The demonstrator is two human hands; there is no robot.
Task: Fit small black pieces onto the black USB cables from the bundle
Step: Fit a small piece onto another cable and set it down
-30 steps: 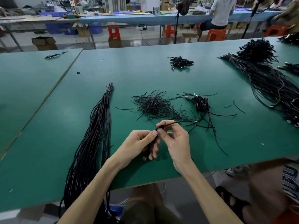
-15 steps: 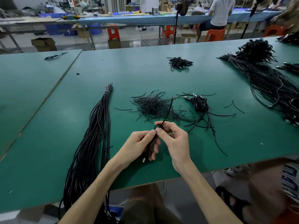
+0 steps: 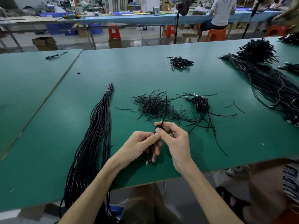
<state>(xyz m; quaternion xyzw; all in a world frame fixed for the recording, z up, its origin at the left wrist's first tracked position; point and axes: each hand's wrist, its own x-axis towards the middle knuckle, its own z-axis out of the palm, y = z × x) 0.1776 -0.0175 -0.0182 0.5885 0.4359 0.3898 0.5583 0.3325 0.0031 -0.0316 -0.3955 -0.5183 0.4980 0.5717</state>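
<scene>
Near the front edge of the green table (image 3: 48, 143), a left hand (image 3: 142, 144) and a right hand (image 3: 174, 139) pinch one USB cable (image 3: 165, 109), its end pointing up. One tied bundle (image 3: 97, 135) overhangs that edge, cut off. One heap of short pieces (image 3: 153, 105) lies behind. Fingers hide any fitted piece.

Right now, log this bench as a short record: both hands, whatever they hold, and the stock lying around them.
left hand: pinches the held cable; USB plug hangs below it
right hand: pinches the same cable beside the left thumb
held cable end: rises above the hands, reddish tip
tied bundle: left of the hands, trailing over the near edge of the green table
short pieces pile: beyond the hands
coiled cables: right of that pile, plugs showing
</scene>
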